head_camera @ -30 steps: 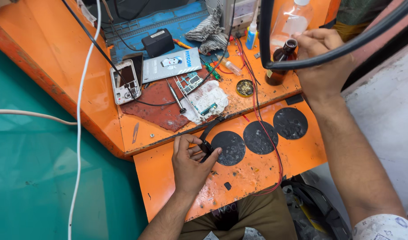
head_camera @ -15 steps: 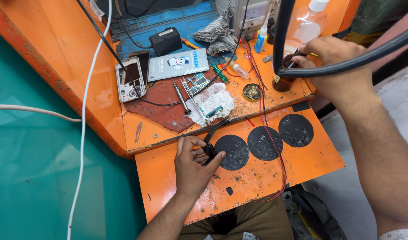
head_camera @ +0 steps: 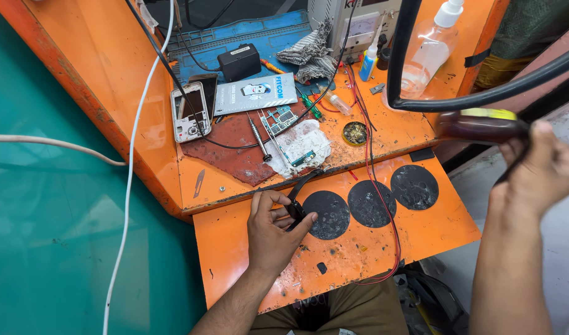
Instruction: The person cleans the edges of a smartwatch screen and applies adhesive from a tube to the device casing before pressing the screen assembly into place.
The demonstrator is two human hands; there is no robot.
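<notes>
The small black curved tool (head_camera: 295,208) is lying on the orange pull-out shelf (head_camera: 235,248), just beside the nearest black round pad (head_camera: 326,214); the left hand (head_camera: 273,232) is pinching it between thumb and curled fingers. The right hand (head_camera: 538,170), raised off to the side, is wrapping its fingers around a dark brown bottle (head_camera: 480,126). The work seems to be at a fetching stage; next, the bottle probably needs bringing steadily toward the tool.

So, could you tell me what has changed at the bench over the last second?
The right hand has lifted the small dark brown bottle off the orange bench top and drawn it out to the right, now tipped on its side. The left hand stays on the lower shelf, fingers on a small black tool.
</notes>
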